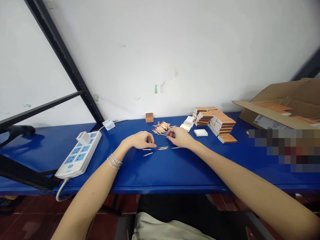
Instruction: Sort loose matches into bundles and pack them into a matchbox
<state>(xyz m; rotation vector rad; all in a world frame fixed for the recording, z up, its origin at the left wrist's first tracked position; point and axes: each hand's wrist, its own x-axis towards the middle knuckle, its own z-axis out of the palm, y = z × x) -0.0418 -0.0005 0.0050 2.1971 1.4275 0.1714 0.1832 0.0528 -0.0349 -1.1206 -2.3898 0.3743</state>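
Note:
My left hand (143,140) hovers low over the blue table, its thumb and curled index finger apart, with nothing visible between them. Just below it lie loose matches (148,154) with red heads. At the right edge of a heap of matches (162,127), my right hand (180,137) has thumb and forefinger pinched together on what looks like a single match (162,134). Between and below the hands, a few matches (162,148) lie roughly sideways. White matchbox trays (200,132) rest to the right of my right hand.
Stacked orange matchboxes (221,121) stand right of the trays, near an open cardboard box (265,115) holding more. A small matchbox stack (149,117) sits by the wall. On the left are a power strip (80,155) and a black shelf post (67,60).

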